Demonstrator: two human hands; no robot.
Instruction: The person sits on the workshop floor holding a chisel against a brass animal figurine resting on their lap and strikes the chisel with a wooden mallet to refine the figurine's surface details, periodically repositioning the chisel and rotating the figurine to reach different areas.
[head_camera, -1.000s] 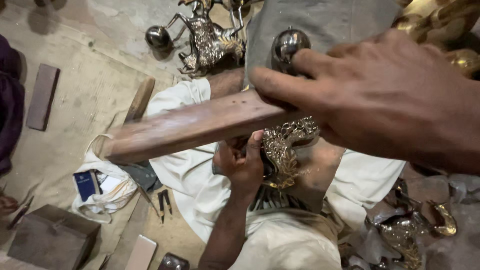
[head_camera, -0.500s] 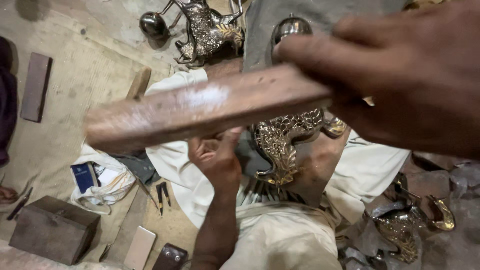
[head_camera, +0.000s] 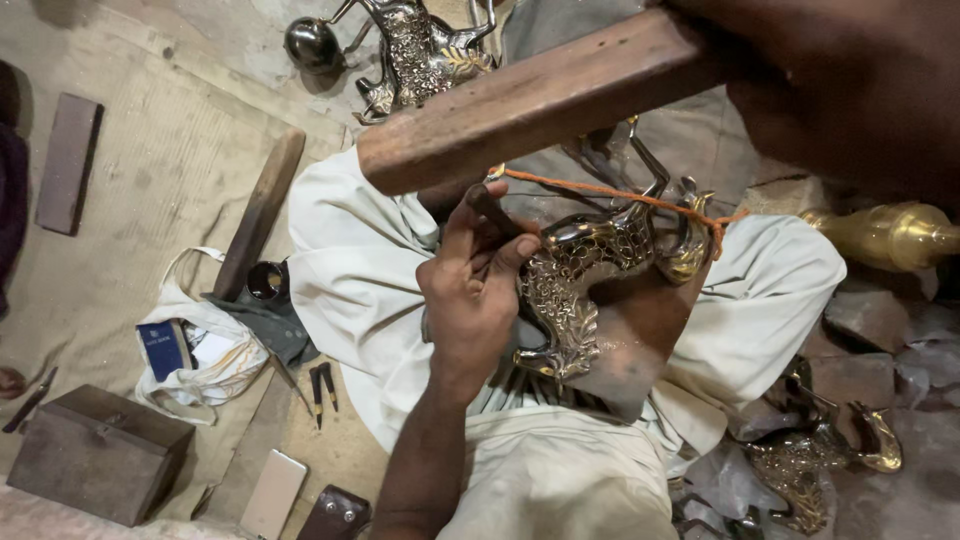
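Note:
My left hand (head_camera: 472, 292) pinches a small dark chisel (head_camera: 492, 212) and sets its tip on a brass animal figure (head_camera: 585, 275) with engraved scrolls. The figure lies across my lap, propped against my foot (head_camera: 630, 345). An orange cord (head_camera: 620, 196) runs over it. My right hand (head_camera: 840, 90), dark and close to the camera at the top right, grips a thick wooden baton (head_camera: 540, 100). The baton is held up above the chisel and the figure, apart from both.
A second brass figure (head_camera: 415, 50) with a metal ball (head_camera: 310, 45) stands at the top. A wooden stick (head_camera: 260, 215), a white bag (head_camera: 200, 355), loose chisels (head_camera: 320, 385) and a wooden box (head_camera: 95, 455) lie at left. Brass pieces (head_camera: 890, 235) sit at right.
The wooden baton has gone up and to the right, away from the chisel. My left hand has stayed on the chisel at the brass figure.

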